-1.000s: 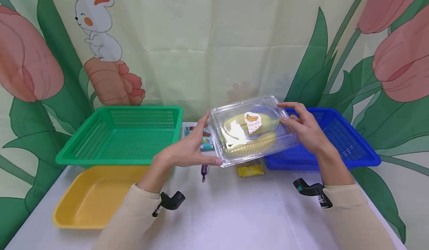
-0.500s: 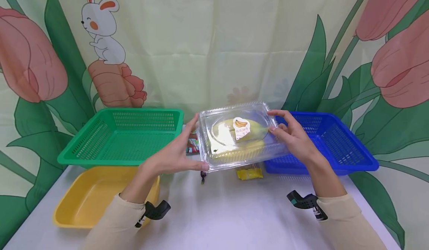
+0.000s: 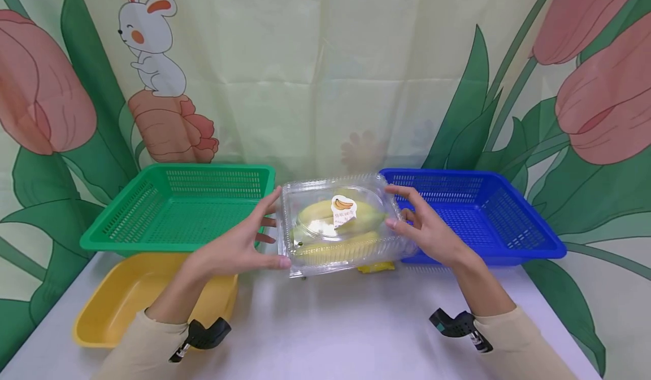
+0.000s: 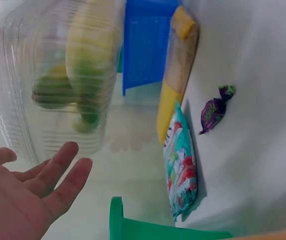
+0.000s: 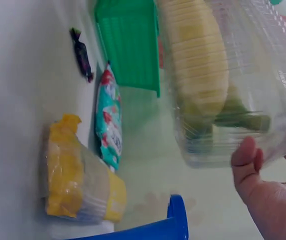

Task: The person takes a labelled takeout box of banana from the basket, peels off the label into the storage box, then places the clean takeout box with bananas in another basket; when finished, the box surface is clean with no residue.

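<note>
A clear plastic clamshell box [image 3: 325, 182] with yellow-green bananas [image 3: 341, 219] inside is held up above the table, slightly tilted. A banana-picture label [image 3: 343, 210] sits on its lid. My left hand [image 3: 239, 244] grips the left end, thumb at the near corner and the other fingers spread along the side. My right hand [image 3: 424, 227] holds the right end between thumb and fingers. Beneath and behind the box, the wrist views show a teal-and-red snack packet [image 4: 180, 162], a dark purple wrapped candy [image 4: 214, 114] and a yellow-ended clear packet [image 5: 85, 175].
A green basket [image 3: 178, 244] stands at the back left and a blue basket [image 3: 478, 255] at the back right. The yellow tray [image 3: 109, 306] lies in front of the green basket. A printed cloth [image 3: 285, 97] hangs behind the white table [image 3: 346, 335].
Both hands have carried the box of bananas leftward and lower. It now covers the snack packet and most of the candy in the head view.
</note>
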A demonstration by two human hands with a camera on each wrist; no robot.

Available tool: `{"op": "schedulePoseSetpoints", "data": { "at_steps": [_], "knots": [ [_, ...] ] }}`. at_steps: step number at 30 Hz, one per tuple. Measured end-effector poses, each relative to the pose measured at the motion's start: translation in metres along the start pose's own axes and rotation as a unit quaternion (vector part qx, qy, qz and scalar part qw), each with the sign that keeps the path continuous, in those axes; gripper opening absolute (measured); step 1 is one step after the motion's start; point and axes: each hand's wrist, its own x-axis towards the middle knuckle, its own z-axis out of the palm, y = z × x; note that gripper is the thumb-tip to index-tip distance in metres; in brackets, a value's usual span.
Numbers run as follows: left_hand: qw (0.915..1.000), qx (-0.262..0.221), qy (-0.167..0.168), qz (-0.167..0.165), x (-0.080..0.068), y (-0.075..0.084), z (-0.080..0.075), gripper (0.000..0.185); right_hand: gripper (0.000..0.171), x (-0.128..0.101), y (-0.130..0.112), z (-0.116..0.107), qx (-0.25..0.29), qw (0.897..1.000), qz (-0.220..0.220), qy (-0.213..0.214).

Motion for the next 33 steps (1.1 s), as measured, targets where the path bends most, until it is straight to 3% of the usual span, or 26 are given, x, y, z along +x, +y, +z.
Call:
{"op": "schedulePoseSetpoints", "data": {
  "at_steps": [7,13,17,27,33],
  "knots": [
    [0.9997,0.014,-0.013,0.017,-0.019,-0.006,-0.005,0.122,0.088,-0.019,0.001,0.012,0.007,0.998,-0.023,-0.056],
    [0.9986,0.032,-0.04,0.01,-0.031,-0.009,-0.004,0.119,0.104,-0.038,0.005,0.015,0.034,0.993,-0.011,-0.108],
    [0.9973,0.038,-0.062,-0.006,-0.035,-0.006,0.0,0.118,0.104,-0.051,0.006,0.019,0.034,0.991,0.005,-0.126],
    [0.9915,0.07,-0.092,-0.059,-0.057,-0.007,0.009,0.122,0.1,-0.071,0.01,0.033,0.039,0.985,-0.025,-0.166],
    [0.9891,0.064,-0.119,-0.059,-0.058,-0.008,0.013,0.123,0.098,-0.079,0.013,0.034,0.036,0.983,-0.025,-0.18]
  ]
}}
